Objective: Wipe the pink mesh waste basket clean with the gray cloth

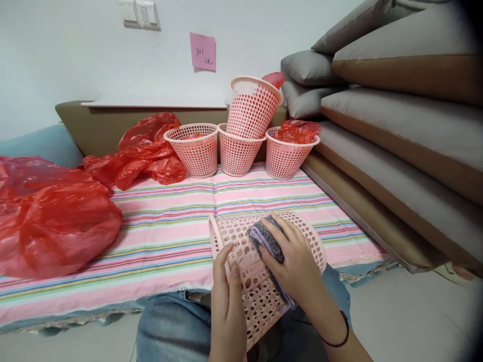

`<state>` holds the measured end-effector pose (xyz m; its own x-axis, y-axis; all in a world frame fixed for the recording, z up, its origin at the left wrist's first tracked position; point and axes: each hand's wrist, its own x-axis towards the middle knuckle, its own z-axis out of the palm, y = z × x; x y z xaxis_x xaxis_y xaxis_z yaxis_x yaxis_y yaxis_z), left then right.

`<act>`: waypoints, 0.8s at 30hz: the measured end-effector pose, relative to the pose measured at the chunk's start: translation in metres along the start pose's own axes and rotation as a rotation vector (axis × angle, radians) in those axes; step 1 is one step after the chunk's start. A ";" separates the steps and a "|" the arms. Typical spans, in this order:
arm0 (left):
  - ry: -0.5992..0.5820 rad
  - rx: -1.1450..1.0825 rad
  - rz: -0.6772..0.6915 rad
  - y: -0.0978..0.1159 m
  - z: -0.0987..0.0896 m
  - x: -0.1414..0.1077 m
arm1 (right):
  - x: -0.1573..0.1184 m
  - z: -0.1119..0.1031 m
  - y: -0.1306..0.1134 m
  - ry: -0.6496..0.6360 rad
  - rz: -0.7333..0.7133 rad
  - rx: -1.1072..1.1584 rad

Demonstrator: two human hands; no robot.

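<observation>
A pink perforated plastic basket [260, 306] lies on its side across my lap, its rim facing left and its base to the right. My left hand [228, 301] grips the rim, with the fingers along the outside and the thumb side hidden in part. My right hand [296, 256] is closed around a folded grey and purple cloth [267, 239], which presses against the basket's upper side wall.
Three pink baskets [199, 158] stand at the back of the striped cloth [162, 226], and a fourth [251, 110] tilts inside the middle one. Red plastic bags [56, 221] lie at left. Grey cushions [407, 120] are stacked at right. My knees are below.
</observation>
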<state>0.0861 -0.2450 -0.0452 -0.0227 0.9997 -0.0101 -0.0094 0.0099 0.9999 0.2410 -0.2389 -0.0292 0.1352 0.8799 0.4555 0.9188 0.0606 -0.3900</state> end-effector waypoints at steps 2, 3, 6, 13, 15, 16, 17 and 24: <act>-0.012 -0.038 -0.048 -0.001 0.000 -0.004 | 0.006 -0.001 0.009 0.012 0.054 -0.025; -0.015 -0.050 -0.066 -0.001 0.000 -0.005 | 0.009 -0.002 0.014 0.010 0.075 -0.036; -0.009 -0.072 -0.072 0.000 0.001 -0.011 | 0.016 -0.004 0.033 0.000 0.128 -0.059; 0.013 -0.194 -0.122 0.004 0.009 -0.022 | 0.020 -0.007 0.064 -0.010 0.135 -0.001; 0.023 -0.228 -0.138 0.005 0.010 -0.023 | 0.017 -0.008 0.068 -0.021 0.118 0.045; 0.025 -0.242 -0.151 0.005 0.011 -0.024 | 0.017 -0.008 0.069 -0.024 0.113 0.068; 0.026 -0.251 -0.163 0.005 0.011 -0.024 | 0.016 -0.009 0.070 -0.023 0.111 0.087; 0.056 -0.152 -0.080 0.000 0.010 -0.021 | 0.015 -0.011 0.060 -0.063 0.121 0.022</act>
<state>0.0967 -0.2657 -0.0451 -0.0718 0.9929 -0.0947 -0.1643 0.0819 0.9830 0.3023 -0.2278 -0.0368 0.2202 0.9094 0.3529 0.8887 -0.0378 -0.4570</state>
